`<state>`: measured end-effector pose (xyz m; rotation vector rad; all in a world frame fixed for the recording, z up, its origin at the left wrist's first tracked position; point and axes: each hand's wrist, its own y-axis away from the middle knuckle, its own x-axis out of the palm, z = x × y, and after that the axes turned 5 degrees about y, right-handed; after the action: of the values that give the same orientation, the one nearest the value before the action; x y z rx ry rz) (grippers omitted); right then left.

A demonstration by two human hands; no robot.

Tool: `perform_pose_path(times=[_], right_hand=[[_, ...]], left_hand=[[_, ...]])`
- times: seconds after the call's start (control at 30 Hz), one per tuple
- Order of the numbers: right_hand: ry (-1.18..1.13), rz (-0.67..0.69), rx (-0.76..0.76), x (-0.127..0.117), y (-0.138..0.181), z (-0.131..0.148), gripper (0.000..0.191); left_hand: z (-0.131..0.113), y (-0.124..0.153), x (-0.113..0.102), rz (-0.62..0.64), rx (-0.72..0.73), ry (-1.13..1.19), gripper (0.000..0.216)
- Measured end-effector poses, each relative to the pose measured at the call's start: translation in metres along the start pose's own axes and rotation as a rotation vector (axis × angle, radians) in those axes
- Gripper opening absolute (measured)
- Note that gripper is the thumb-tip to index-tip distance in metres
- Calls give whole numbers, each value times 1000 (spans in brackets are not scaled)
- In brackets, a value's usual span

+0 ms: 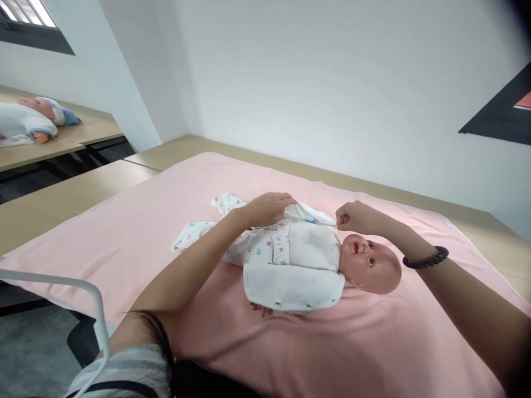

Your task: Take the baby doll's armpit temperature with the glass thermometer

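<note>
A baby doll (371, 262) lies on its back, its head to the right and its legs to the left. It wears white printed pants (259, 249) and an unfastened white baby shirt (294, 287). The shirt's near panel is spread flat with snaps along its edge, and the doll's fingers poke out below it. My left hand (271, 209) is closed at the lower end of the shirt's far panel; its fingertips are partly hidden. At the neck end of that panel, beside the doll's face, my right hand (357, 218) pinches the edge in a fist.
A pink sheet (194, 182) covers most of the table (103, 185) under the doll. Another dressed doll (29, 121) lies on a separate table at the far left. A white wall (315, 83) stands behind, and a white curved bar (97, 309) is at lower left.
</note>
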<state>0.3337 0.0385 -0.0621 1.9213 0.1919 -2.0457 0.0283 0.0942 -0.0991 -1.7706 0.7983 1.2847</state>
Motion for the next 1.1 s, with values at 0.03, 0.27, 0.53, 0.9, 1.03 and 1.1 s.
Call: perform_pose_path(times=[0.03, 0.27, 0.53, 0.9, 1.03, 1.1], right_hand=[[8, 17, -13, -1, 0, -2, 27], [20, 67, -43, -2, -4, -5, 29], [-59, 66, -106, 13, -30, 17, 8], [-122, 113, -76, 18, -26, -7, 16], [-114, 146, -78, 16, -22, -15, 18], [-117, 186, -91, 14, -21, -20, 23]], left_hand=[[-1, 0, -1, 1, -1, 4, 44], [-8, -1, -5, 42, -22, 1, 47], [-8, -1, -4, 21, -8, -20, 47], [-11, 3, -9, 72, -46, 137, 22], [-5, -2, -3, 20, -128, 305, 27], [3, -13, 5, 10, -197, 326, 32]])
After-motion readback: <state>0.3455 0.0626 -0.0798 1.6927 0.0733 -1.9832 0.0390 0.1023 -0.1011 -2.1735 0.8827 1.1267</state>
